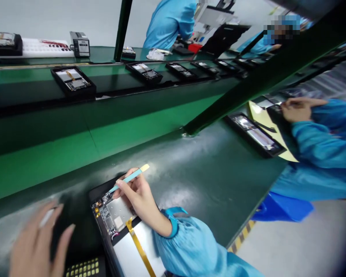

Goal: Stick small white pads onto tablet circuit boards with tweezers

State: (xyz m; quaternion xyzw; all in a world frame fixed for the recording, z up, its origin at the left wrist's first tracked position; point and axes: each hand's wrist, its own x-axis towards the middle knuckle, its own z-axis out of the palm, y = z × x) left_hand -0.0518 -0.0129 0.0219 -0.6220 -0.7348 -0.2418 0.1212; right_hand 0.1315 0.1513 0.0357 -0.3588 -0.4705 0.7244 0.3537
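Note:
My right hand [141, 198] is closed in a pen-like grip around slim light-blue tweezers [131, 177] with a pale yellow back end. Their narrow tip points down at the upper edge of a circuit board [106, 215] inside an opened tablet [135, 250]. Below the board lies a white battery [127, 252], crossed by a gold ribbon cable [140, 248]. At the lower left my left hand [36, 238] is raised, blurred by motion, with fingers and thumb apart. A pale spot shows between its fingers; I cannot tell what it is.
A black tray with small yellow pieces [83, 267] lies left of the tablet. Opened devices in black holders [73, 81] line the raised shelf. A dark green post [233, 98] slants across the bench. On the right, a co-worker's hands [300, 109] work near another opened device [255, 134].

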